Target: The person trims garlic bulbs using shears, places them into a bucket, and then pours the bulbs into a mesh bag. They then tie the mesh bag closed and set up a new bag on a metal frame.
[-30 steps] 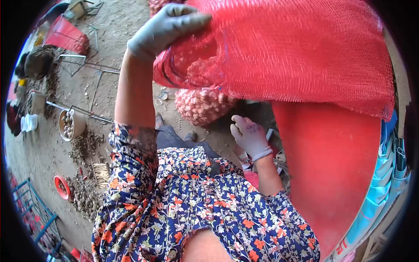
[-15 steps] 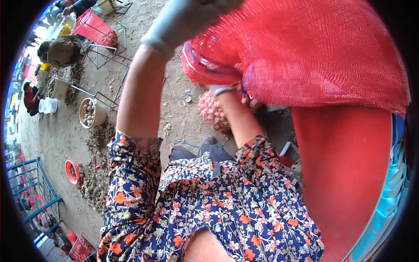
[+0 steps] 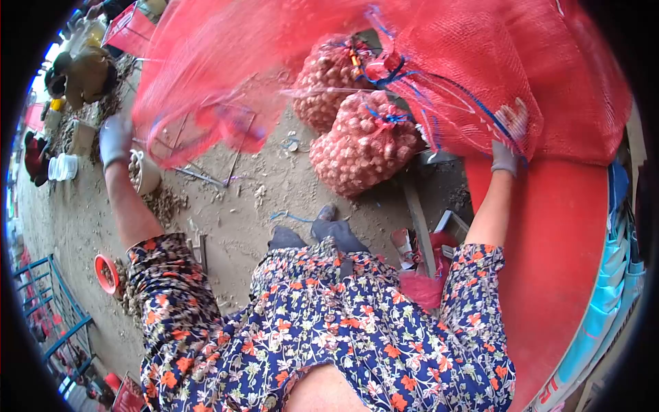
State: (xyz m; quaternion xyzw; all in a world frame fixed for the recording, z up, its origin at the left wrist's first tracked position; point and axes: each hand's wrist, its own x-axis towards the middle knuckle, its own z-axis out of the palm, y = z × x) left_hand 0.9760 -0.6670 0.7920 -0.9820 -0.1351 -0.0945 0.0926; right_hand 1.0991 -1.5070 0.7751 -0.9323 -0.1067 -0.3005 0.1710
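My left hand, in a pale grey glove, is out at the left beside the edge of a loose red mesh sack. That sack is blurred and spread through the air. Its fingers are smeared, so a grip does not show. My right hand, gloved too, lies at the blue-edged mouth of another red mesh sack. Its fingers are stretched out and show through the mesh. Between my hands, on the ground, stand a full mesh bag of garlic tied with blue string and a second garlic bag behind it.
A red surface runs along my right, with blue sheeting beyond. At the left are a white bucket, a red bowl, loose garlic and a blue metal rail. A crouching person is farther off.
My left hand has swung down and out to the left, and mesh has spread across the upper view. My right hand has moved right to the sack's mouth, uncovering the garlic bags.
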